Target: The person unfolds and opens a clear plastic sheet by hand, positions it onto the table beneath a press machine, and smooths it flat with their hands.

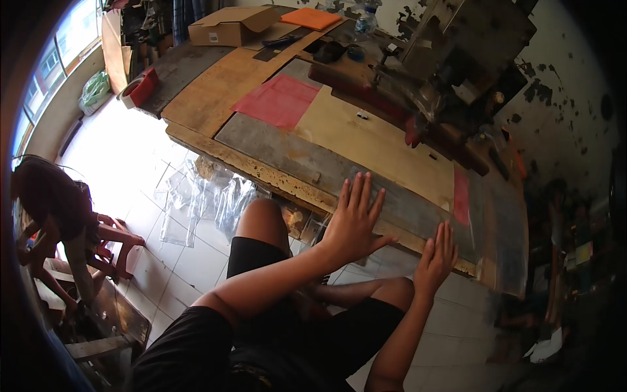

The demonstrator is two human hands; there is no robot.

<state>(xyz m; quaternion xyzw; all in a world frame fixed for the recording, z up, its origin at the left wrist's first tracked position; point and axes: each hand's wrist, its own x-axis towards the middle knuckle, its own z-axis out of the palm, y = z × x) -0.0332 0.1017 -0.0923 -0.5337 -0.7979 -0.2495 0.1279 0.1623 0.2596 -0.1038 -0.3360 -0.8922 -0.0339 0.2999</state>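
My left hand point(356, 219) is stretched out with fingers spread over the front edge of the worktable point(307, 189). To its right, my right hand point(436, 260) also reaches the edge, its fingers straight and close together. Neither hand holds anything; whether the palms press on the surface I cannot tell. Beyond them a yellowish sheet point(379, 147) lies on the grey tabletop, with a pink-red piece point(279, 101) at its left end and a smaller one point(461, 196) at its right. Above the sheet runs a dark red bar point(366, 98) of a machine point(450, 55).
An open cardboard box point(228, 27), an orange packet point(311, 19), a plastic bottle point(367, 23) and a tape roll point(139, 87) stand on the table. Clear plastic bags point(206, 199) lie on the tiled floor. Another person point(55, 202) bends near a red stool point(117, 245) at left.
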